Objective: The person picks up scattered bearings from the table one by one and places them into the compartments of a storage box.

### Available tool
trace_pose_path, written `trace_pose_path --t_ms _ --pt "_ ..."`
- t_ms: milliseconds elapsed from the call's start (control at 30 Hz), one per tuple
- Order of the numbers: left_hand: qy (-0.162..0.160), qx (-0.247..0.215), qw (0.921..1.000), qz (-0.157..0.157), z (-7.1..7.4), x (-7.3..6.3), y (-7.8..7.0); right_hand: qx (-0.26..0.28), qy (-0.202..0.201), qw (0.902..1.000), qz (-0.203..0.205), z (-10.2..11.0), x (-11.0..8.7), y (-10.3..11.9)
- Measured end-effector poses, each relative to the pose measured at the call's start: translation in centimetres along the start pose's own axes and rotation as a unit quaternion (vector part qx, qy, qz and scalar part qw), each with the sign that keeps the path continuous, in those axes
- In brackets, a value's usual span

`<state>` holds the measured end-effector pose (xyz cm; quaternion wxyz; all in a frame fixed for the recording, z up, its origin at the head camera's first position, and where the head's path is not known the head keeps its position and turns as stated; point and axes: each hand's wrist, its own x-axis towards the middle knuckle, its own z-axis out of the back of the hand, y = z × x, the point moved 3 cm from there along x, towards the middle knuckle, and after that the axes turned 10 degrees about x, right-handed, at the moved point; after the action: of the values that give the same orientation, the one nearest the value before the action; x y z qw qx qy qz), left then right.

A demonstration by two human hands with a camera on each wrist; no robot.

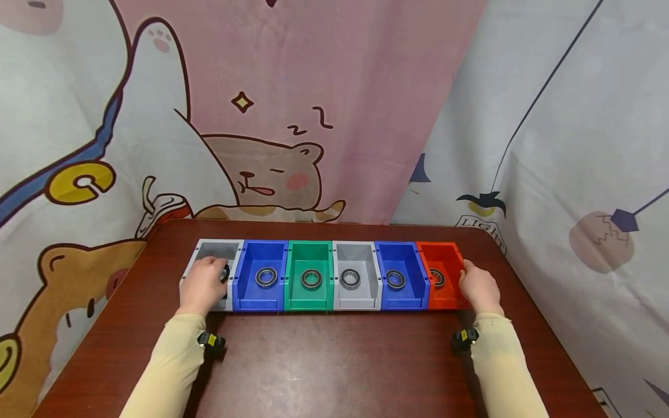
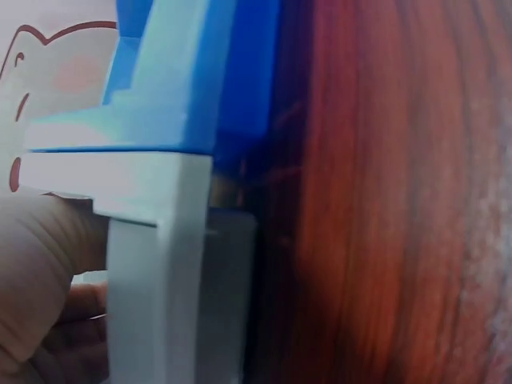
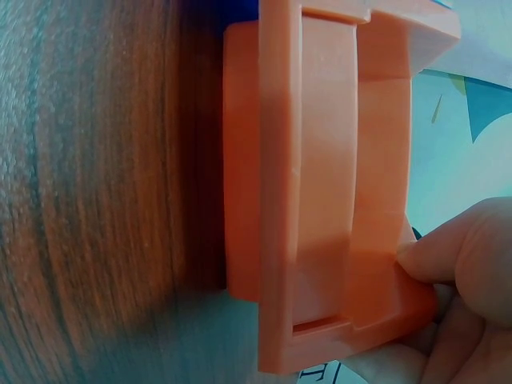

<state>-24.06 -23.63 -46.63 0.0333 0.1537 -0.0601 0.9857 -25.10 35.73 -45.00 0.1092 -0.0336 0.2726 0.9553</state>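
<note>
Six joined open bins stand in a row: grey (image 1: pixel 230 290), blue (image 1: pixel 259 304), green (image 1: pixel 308 303), a second grey (image 1: pixel 358 303), a second blue (image 1: pixel 405 303) and red (image 1: pixel 448 296). My left hand (image 1: pixel 204 284) reaches into the leftmost grey bin, thumb and fingers at a ball bearing (image 1: pixel 225 273) that it partly hides; the wrist view blocks its fingertips behind the bin front. At the far end, my right hand (image 1: pixel 479 285) pinches the red bin's outer side wall, thumb (image 3: pixel 420 258) on the inside. A ring-shaped bearing (image 1: pixel 438 278) lies in the red bin.
Single bearings lie in the blue (image 1: pixel 266 269), green (image 1: pixel 311 270), middle grey (image 1: pixel 349 271) and right blue bins. Under them is a dark wooden table (image 1: pixel 334 360), its far edge against a printed curtain (image 1: pixel 397 116).
</note>
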Motion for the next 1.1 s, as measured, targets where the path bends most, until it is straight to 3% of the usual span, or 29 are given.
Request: trace_pose_path --t_ms 233,467,967,1100 --pt "0.05 0.017 0.9986 0.001 -1.0 0.4 0.2 -0.003 -0.003 1.0 0.005 -0.1 0.0 0.1" --pt "0.046 0.011 0.9988 0.009 -1.2 0.4 0.2 -0.025 -0.016 0.9994 0.017 -0.1 0.1 0.1" --pt "0.054 0.005 0.9985 -0.002 -1.3 0.3 0.2 -0.013 -0.018 0.9995 0.022 0.0 0.0 0.0" --pt "0.036 -0.02 0.9991 -0.005 -0.8 0.0 0.2 -0.012 -0.007 0.9996 0.024 0.0 0.2 -0.1"
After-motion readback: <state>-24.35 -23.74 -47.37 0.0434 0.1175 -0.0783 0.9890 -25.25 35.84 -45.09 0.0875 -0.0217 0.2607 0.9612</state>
